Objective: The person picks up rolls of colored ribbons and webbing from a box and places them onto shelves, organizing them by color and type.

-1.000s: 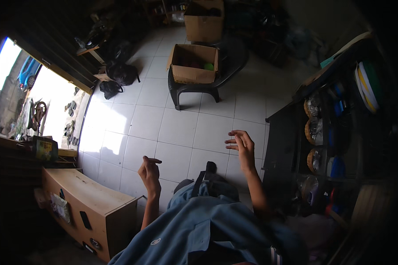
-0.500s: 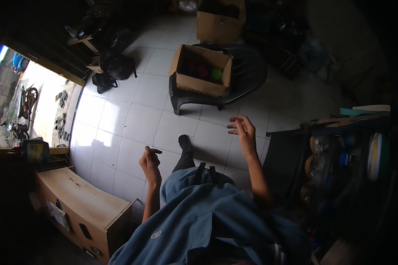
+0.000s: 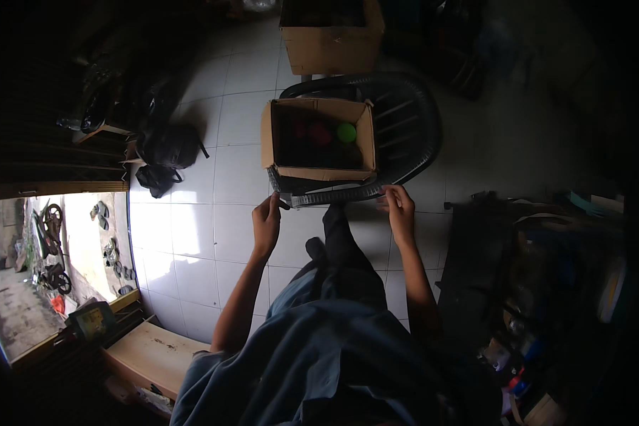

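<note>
A brown open-topped cardboard box (image 3: 324, 174) sits on the seat of a dark plastic chair (image 3: 412, 135). Inside it I make out a green round thing (image 3: 346, 133) and a reddish one (image 3: 319, 134) among dark contents. My left hand (image 3: 265, 226) reaches the chair's near left corner, fingers stretched forward and holding nothing I can see. By the chair's near right edge is my right hand (image 3: 399, 211), its fingers loosely bent and apart. Whether either hand touches the chair is unclear.
A second cardboard box (image 3: 332, 51) stands beyond the chair. On the left are a black bag (image 3: 169, 146), a bright doorway and a low wooden cabinet (image 3: 156, 351). Cluttered dark shelving (image 3: 518, 284) lines my right. The floor (image 3: 241, 128) is pale tile.
I have come nearer the chair and box, which now lie closer to my body. Both hands have moved forward, from mid-air to the chair's near edge.
</note>
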The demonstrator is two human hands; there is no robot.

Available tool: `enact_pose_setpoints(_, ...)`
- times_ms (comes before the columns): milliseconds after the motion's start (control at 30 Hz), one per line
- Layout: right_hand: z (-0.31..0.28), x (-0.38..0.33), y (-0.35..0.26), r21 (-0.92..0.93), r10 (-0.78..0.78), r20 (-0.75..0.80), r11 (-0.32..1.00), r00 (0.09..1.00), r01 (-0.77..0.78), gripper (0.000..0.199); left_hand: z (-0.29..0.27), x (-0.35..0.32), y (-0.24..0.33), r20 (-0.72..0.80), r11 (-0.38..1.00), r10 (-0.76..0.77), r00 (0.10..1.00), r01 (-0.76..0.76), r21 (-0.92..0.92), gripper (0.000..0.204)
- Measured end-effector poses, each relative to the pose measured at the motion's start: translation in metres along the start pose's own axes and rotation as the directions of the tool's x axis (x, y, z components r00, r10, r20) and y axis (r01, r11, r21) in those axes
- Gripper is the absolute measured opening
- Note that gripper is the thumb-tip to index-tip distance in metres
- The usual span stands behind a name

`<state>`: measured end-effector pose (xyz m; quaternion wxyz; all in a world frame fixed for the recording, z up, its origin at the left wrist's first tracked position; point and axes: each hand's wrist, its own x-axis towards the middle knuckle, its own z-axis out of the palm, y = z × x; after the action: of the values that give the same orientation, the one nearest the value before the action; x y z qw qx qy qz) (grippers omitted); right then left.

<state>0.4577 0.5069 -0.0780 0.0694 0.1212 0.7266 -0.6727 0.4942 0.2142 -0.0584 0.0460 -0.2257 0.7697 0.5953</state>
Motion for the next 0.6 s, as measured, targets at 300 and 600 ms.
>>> enact_pose_setpoints(300,0.042,0.149,0.068,0.028,0.167,0.099,0.985,0.981,-0.17,0.024,0.071,0.173,-0.072,0.188,0.976,0.013,0.982,-0.053,0.212,0.019)
enact_pose_setpoints(600,0.061,0.256,0.111,0.054,0.172,0.154,0.982,0.973,-0.182,0.038,0.15,0.315,-0.133,0.289,0.886,-0.049,0.956,-0.092,0.455,0.023)
